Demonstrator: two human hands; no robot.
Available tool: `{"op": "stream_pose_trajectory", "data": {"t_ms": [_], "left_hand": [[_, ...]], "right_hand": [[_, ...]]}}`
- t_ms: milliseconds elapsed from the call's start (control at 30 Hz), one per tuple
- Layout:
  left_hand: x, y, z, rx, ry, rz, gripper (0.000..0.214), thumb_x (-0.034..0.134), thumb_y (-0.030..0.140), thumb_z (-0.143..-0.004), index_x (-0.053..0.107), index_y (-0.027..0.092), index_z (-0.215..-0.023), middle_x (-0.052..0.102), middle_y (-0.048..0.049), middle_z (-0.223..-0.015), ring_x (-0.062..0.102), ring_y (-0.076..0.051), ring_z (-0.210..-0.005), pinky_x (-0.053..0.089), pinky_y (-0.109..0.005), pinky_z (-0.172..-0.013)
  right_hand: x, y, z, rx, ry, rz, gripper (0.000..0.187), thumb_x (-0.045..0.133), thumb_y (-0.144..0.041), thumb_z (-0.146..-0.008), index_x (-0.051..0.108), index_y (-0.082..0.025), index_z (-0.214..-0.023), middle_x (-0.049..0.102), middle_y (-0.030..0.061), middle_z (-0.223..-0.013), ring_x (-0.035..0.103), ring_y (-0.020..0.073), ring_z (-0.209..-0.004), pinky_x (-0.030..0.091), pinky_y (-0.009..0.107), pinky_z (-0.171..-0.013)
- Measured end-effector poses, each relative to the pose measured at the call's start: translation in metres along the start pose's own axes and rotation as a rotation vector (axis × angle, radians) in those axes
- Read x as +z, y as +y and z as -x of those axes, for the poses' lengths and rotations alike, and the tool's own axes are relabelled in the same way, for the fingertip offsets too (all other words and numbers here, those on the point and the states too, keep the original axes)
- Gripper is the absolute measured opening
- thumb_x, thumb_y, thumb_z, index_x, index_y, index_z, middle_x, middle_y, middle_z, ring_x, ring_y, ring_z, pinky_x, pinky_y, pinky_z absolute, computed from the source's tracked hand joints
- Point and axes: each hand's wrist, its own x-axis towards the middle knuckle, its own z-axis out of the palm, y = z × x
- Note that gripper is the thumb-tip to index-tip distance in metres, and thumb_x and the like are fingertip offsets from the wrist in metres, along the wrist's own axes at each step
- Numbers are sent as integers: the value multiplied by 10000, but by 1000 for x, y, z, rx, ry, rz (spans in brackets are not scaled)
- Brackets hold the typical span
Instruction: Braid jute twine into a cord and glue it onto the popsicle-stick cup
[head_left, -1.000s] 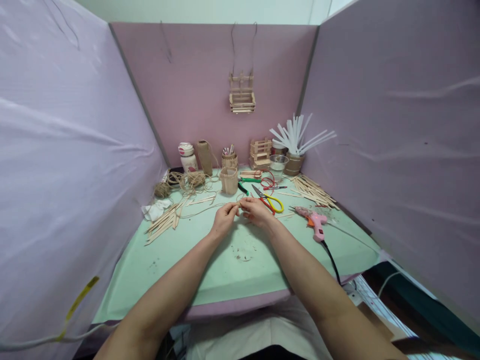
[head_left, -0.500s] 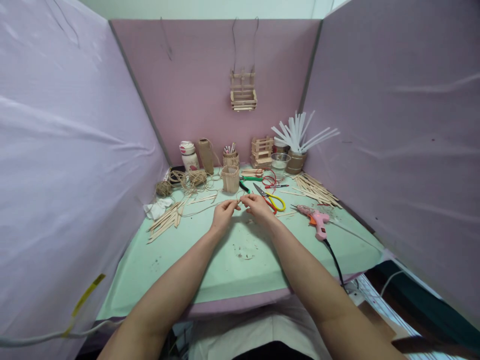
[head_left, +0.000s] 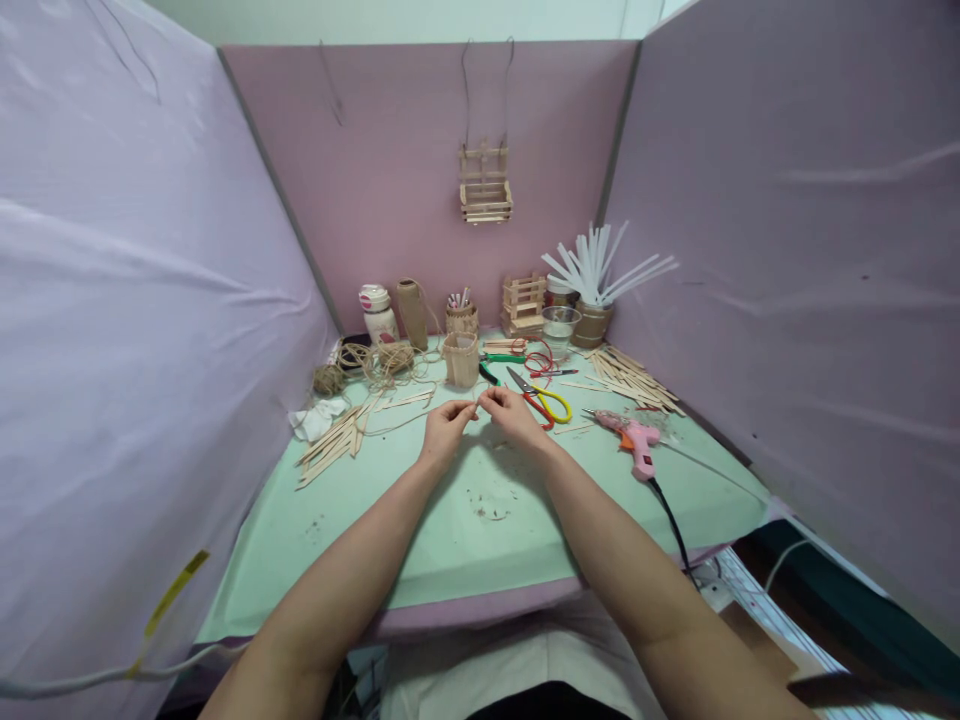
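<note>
My left hand (head_left: 447, 428) and my right hand (head_left: 511, 414) meet fingertip to fingertip above the middle of the table. Each pinches a thin strand of twine (head_left: 401, 428), which trails off to the left of my left hand. The short stretch at the fingertips is too small to make out well. Just beyond my hands stands a small cup made of wooden sticks (head_left: 461, 362). Scissors with one red and one yellow handle (head_left: 551, 402) lie right beside my right hand.
A pink glue gun (head_left: 637, 440) with a black cord rests at right. Wooden sticks lie in piles at left (head_left: 334, 445) and right (head_left: 634, 380). Tangled twine (head_left: 382, 362), green-handled pliers (head_left: 504, 357) and a plastic cup of water (head_left: 560, 328) are farther back. A stick basket (head_left: 486, 195) hangs behind.
My fingertips have drawn slightly closer together, and the small loop of twine that stood above them shows less. Otherwise the table looks the same.
</note>
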Motion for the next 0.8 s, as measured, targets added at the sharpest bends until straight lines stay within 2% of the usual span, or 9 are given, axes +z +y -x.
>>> {"op": "stream_pose_trajectory", "data": {"t_ms": [167, 300, 500, 600, 800], "left_hand": [[1, 4, -1, 22, -3, -35, 259, 627, 376, -683, 688, 141, -773, 636, -28, -654, 529, -133, -624, 388, -247, -592], [1, 7, -1, 36, -25, -59, 248, 620, 365, -686, 691, 143, -768, 619, -18, -627, 514, -128, -608, 378, -246, -584], [4, 3, -3, 14, -19, -1, 233, 617, 341, -681, 687, 142, -782, 608, -8, -614, 522, -123, -607, 390, -249, -619], [5, 1, -3, -20, 10, 31, 247, 626, 337, -669, 684, 143, -811, 605, -3, -605, 516, -118, -584, 390, -249, -605], [5, 8, 1, -66, 38, 25, 265, 628, 337, -660, 691, 137, -823, 580, 5, -567, 475, -107, -537, 366, -246, -563]], "right_hand": [[1, -3, 2, 47, -13, -81, 238, 572, -422, -705, 542, -186, -702, 471, -31, -638, 400, 100, -586, 338, 223, -538], [4, -3, 3, 151, 14, -197, 261, 603, -440, -680, 527, -192, -699, 441, -40, -642, 408, 91, -590, 353, 212, -537], [7, 2, 3, 254, 1, -380, 322, 664, -465, -616, 508, -196, -700, 424, -38, -638, 420, 90, -589, 334, 195, -496], [6, 1, 3, 214, 5, -296, 323, 638, -481, -625, 499, -199, -700, 432, -38, -646, 427, 92, -595, 355, 200, -516], [4, 0, 1, 28, 45, -48, 265, 569, -453, -685, 541, -190, -710, 481, -22, -653, 416, 106, -604, 344, 215, -524]]}}
